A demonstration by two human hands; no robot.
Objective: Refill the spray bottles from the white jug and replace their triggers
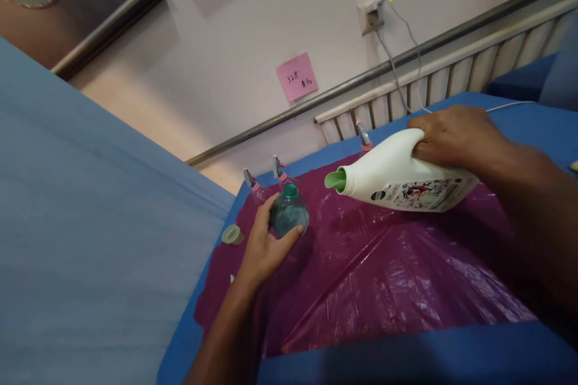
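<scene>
My left hand (pixel 268 240) is wrapped around a small teal see-through bottle (pixel 290 216) whose neck is open at the top. In my right hand (pixel 451 135) is the handle of a large white detergent jug (pixel 401 177), tilted on its side. Its green pouring spout (pixel 336 180) points left toward the teal bottle, with a gap between the two. No liquid stream shows at the spout. A pale green cap (pixel 232 234) lies left of my left hand. Behind the teal bottle stand two spray bottles with grey and pink heads (pixel 280 168).
A shiny magenta plastic sheet (pixel 383 271) covers part of the blue table (pixel 180 337). Another spray head (pixel 363 135) rises behind the jug. A light blue curtain (pixel 90 222) hangs at left. Along the wall run a metal rail (pixel 271 117) and a socket with cables (pixel 371 17).
</scene>
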